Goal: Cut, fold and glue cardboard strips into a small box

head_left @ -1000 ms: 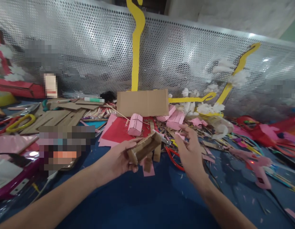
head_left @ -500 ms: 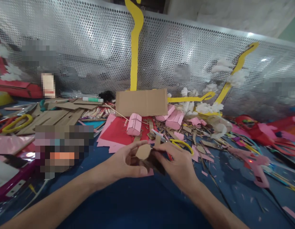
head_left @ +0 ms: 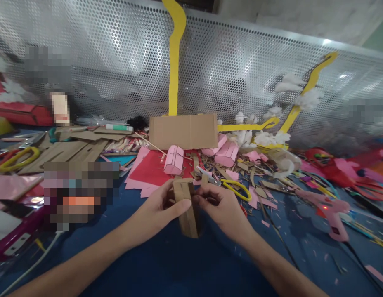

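Fingers of the left hand (head_left: 162, 208) grasp a small, brown folded-cardboard box (head_left: 189, 220), held above the blue bench (head_left: 166, 264) near its front edge; those of the right hand (head_left: 225, 206) curl at its side, gripping or not I cannot tell. Its walls look already joined, its outside bare; what remains is unclear. Farther back lies a pink, faceted paper box (head_left: 173, 160). The cardboard's far side is hidden, the bench's front edge cut off.
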Available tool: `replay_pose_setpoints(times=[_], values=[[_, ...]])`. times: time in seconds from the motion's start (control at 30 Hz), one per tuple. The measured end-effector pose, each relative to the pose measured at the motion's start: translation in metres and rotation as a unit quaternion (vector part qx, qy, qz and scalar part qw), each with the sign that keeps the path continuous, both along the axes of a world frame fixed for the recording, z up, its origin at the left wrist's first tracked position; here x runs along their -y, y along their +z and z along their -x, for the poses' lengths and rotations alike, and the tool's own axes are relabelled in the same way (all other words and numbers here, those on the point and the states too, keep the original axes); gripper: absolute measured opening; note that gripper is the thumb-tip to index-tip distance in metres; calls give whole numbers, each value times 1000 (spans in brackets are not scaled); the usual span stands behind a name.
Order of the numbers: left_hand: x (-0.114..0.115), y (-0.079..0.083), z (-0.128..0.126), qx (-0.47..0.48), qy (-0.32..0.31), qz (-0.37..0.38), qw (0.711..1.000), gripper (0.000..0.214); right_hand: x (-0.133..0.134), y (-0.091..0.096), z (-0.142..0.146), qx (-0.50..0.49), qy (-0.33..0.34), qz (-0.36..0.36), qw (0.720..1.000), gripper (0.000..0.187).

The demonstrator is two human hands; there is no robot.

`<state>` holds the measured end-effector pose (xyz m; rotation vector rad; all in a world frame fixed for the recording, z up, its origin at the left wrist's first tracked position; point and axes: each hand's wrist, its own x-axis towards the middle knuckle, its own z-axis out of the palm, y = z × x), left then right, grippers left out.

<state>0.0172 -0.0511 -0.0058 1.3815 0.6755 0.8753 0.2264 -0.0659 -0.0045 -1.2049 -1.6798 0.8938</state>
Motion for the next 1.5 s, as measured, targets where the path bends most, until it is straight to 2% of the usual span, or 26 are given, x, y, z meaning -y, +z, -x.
replay_pose_setpoints(times=[0.13,0.3,0.47,0.63,0.73,0.83,0.93,1.0,1.13,1.33,1.5], values=[[1,10,1,28,-52,41,997,47,0,3,-1,-27,28,30,999,24],[1,12,4,37,-10,62,997,39,3,5,-1,-61,48,33,996,30],[1,14,5,69,-12,119,990,41,6,6,-4,-49,61,34,996,30],[2,17,5,81,-26,183,979,44,7,9,0,-57,45,26,997,29],[2,16,6,75,-8,203,976,48,6,10,2,-110,34,35,993,27],[2,16,5,67,3,217,974,51,5,8,0,-131,-10,28,991,27],[2,16,5,67,10,214,975,54,3,6,-4,-43,-67,-15,997,37],[2,16,4,72,14,204,976,57,1,5,-6,-11,-72,-29,997,35],[0,14,5,73,12,174,982,52,1,4,-4,-33,-40,-18,998,20],[-2,12,6,58,26,123,990,44,8,9,2,-74,19,12,997,17],[-2,13,5,36,25,92,995,44,8,10,0,-53,13,13,998,16]])
